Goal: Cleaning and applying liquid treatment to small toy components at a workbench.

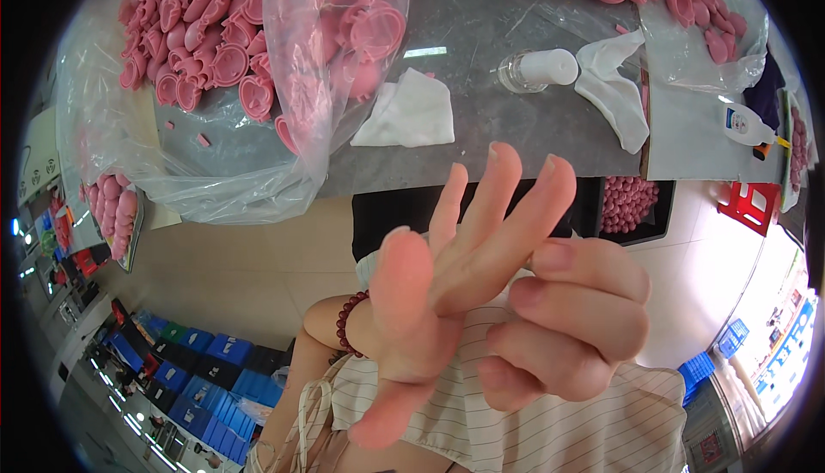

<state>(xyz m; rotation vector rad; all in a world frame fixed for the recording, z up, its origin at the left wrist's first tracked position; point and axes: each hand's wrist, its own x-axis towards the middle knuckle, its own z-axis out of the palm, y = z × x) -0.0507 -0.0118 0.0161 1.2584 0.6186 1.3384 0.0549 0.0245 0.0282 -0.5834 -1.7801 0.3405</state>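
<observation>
The left hand is at the middle of the frame, its grip spread wide, all five digits apart and nothing seen in it. The right hand, just to its right, has its fingers curled inward; its palm is hidden, so whether that grip has hold of anything small cannot be told. Its fingertips meet the left hand's edge in this view, though actual contact is uncertain.

For good handling here, the person would probably do best to keep the left fingers loose and apart, steady the left wrist, and work with light fingertip pressure from the right, clear of the bracelet.

Outward, two hands and one bracelet give way to the grey surface. The nearest thing on it is a folded white cloth, above the fingertips; a second white cloth lies upper right, making two. Between them is one clear bottle with a white cap. At far right is one white squeeze bottle. Pink cups heap at upper left, too many and overlapped to count. Below the surface's edge, right of centre, are one black tray and one red stool.
</observation>
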